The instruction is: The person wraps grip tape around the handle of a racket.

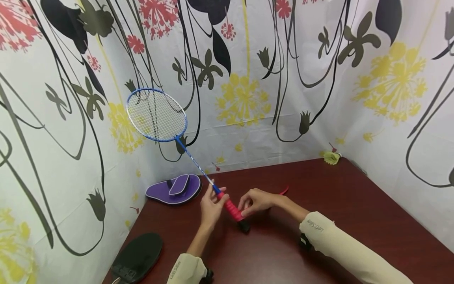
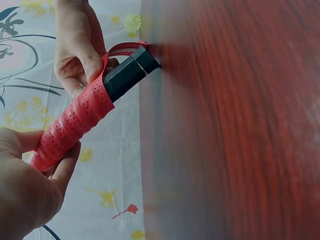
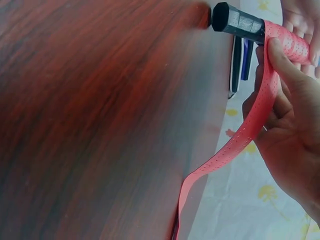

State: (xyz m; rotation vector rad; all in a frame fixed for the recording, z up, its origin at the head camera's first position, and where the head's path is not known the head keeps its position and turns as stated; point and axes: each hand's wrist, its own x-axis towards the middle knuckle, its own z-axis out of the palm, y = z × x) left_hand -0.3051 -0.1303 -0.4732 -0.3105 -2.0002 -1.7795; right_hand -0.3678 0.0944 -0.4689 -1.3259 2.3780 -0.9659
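Red perforated overgrip (image 2: 70, 122): we see the right hand (image 1: 258, 200) pinch its loose strip (image 3: 255, 117), the left hand (image 1: 212, 207) grasp the badminton racket (image 1: 194, 159) above the surface (image 1: 276, 256), nearer its left edge. Purple paddle case (image 1: 175, 190), far-left corner. Slack tension could leave gaps, we'd guess.

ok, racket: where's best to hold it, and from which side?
Likely the top of the wrapped handle, from the left, where the left hand holds it. The racket slants head up-left; lower down, the right hand pinches loose red tape beside the bare black end, best kept clear.
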